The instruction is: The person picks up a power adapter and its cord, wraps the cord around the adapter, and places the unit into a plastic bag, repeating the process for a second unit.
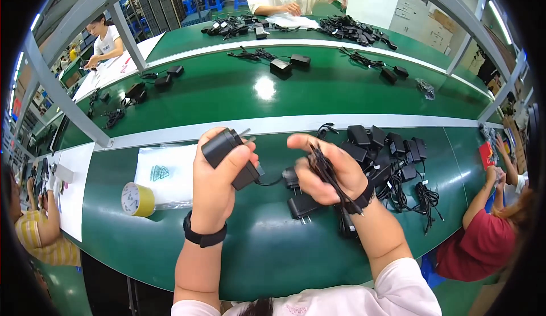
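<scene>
A black power adapter (220, 147) with metal plug pins is gripped in my left hand (213, 188), thumb across its body. From its lower end a thin black cord runs toward my right hand (344, 171). That hand is closed around a folded bundle of black cable (323, 165), whose loose ends hang by the wrist. Below the right hand, another black adapter (303, 205) lies on the green table with its pins toward me. To the right is a pile of black adapters (378, 151) with bundled cords (426, 199).
On the left, a roll of yellow tape (138, 199) rests by a clear plastic bag (165, 174). A pale frame rail (256, 125) crosses behind my hands. Beyond it, more adapters (281, 65) sit on a green surface (199, 97). Other people work left, right and opposite.
</scene>
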A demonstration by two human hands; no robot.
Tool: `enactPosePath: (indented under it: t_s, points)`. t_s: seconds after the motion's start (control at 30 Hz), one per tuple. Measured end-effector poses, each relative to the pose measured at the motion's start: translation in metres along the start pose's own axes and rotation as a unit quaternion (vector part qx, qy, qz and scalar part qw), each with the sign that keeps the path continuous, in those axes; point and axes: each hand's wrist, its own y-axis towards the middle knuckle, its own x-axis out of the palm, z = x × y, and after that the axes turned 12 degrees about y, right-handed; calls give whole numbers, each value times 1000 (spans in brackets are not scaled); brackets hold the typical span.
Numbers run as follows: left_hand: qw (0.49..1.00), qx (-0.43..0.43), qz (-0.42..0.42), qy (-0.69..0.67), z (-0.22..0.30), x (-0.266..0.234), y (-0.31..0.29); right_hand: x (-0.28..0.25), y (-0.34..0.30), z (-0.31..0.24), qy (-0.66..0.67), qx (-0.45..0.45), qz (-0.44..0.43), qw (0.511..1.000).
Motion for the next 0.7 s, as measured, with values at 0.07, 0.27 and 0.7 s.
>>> enactPosePath:
  t_s: [0.07, 0.27, 0.7]
  points:
    - [999, -21, 19, 45, -1, -4, 10, 4, -3, 1, -101, 32, -45, 993]
    - [990, -18, -130, 44, -14, 5, 6, -16, 7, -13, -357, -131, 264, 887]
    - [991, -54, -93, 83, -24, 26, -7, -13, 9, 12, -591, -252, 187, 743]
